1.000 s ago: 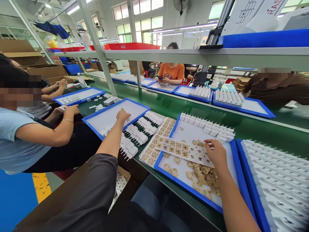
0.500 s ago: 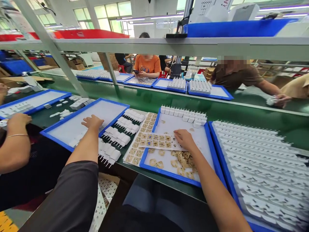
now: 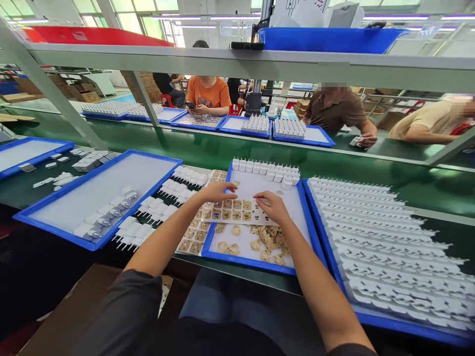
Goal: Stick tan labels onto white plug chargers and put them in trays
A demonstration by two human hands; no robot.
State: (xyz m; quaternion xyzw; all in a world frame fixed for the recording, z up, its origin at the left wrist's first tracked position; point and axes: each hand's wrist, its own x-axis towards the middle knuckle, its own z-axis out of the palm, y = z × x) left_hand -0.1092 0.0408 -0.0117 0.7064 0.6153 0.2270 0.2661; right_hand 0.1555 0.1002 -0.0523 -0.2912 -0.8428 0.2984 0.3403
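My green worktop [image 3: 24,197] carries a blue-rimmed tray [image 3: 256,184] in front of me. Across it lies a printed sticker sheet [image 3: 237,216], overhanging its left rim. Over the sheet, my left hand [image 3: 219,191] is half open, thumb and fingers apart, with nothing visible between them; my right hand [image 3: 272,205] has its fingers bent at the sheet, and I can't tell whether they grip anything. White plug housings [image 3: 265,172] line the tray's far edge; loose tan stickers [image 3: 267,238] lie nearer me.

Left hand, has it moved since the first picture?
Yes, rightward: the left hand was over the blue-edged tray left of the white plugs; now it is near the sheet of tan pieces.
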